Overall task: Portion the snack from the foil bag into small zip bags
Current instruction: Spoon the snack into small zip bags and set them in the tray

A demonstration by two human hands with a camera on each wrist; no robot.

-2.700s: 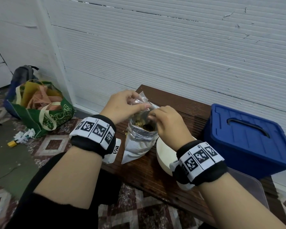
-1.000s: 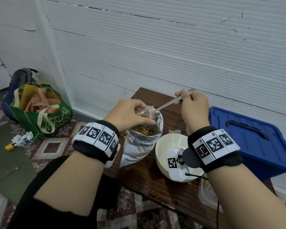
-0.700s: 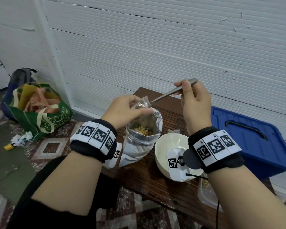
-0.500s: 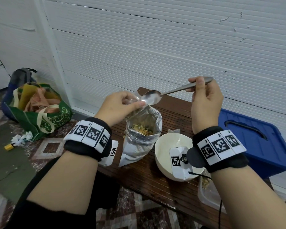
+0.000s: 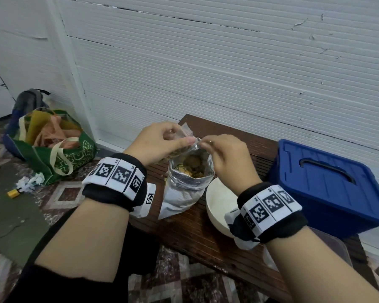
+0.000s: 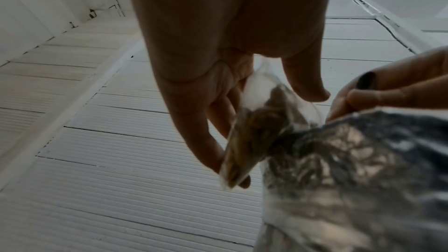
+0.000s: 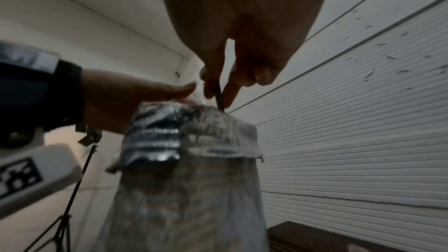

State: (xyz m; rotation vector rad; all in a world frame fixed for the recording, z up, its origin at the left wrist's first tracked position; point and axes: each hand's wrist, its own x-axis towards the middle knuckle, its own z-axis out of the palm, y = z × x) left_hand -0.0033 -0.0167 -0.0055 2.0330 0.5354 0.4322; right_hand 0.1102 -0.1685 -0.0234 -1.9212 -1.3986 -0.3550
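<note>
The silver foil bag (image 5: 179,193) stands open on the brown bench (image 5: 195,237), with snack pieces showing inside. My left hand (image 5: 177,138) pinches a small clear zip bag (image 5: 185,133) just above the foil bag's far left rim. In the left wrist view the zip bag (image 6: 252,141) holds some brown snack and touches the foil bag (image 6: 351,179). My right hand (image 5: 206,147) hovers over the foil bag's mouth and grips a spoon (image 7: 219,99) by its thin handle. The spoon bowl (image 5: 194,160) is down inside the foil bag (image 7: 189,179).
A white bowl (image 5: 219,202) sits right of the foil bag, under my right wrist. A blue lidded box (image 5: 328,184) stands at the far right, with a clear plastic container (image 5: 333,243) in front of it. A green cloth bag (image 5: 53,149) lies on the floor to the left.
My right hand has come down from beside the zip bag, and the raised spoon now dips into the foil bag. My left hand keeps its pinch on the zip bag.
</note>
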